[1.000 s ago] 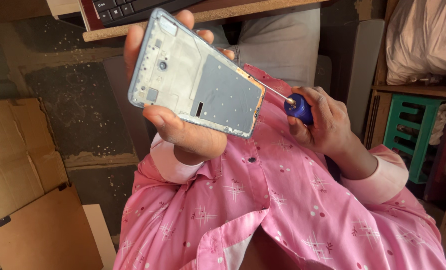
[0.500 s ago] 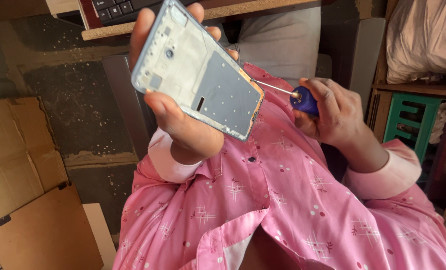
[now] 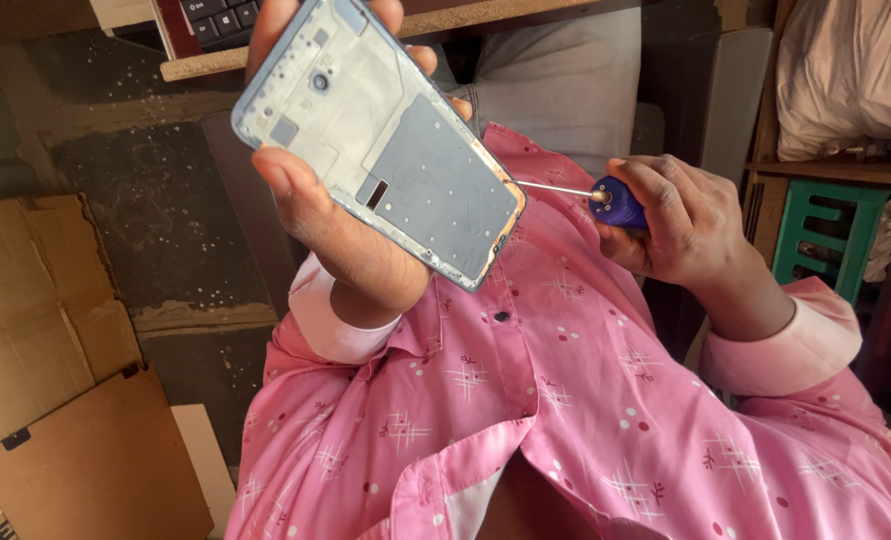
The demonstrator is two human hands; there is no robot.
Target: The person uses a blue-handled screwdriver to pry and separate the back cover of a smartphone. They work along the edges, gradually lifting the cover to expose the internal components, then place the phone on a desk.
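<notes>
The left hand grips a pale grey metal phone frame between thumb and fingers while the right hand, clenched on a blue-handled slim-shafted screwdriver, sets its tip at the frame's edge beyond the left fingertips, probably working a screw, needing steady pressure.

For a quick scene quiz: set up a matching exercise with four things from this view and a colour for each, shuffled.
Things:
1. phone frame
2. screwdriver handle
3. stool
4. cardboard

Colours:
A. green
B. brown
C. silver-grey
D. dark blue

Pairs: 1-C, 2-D, 3-A, 4-B. The left hand holds the phone frame; the right hand grips the screwdriver.
</notes>
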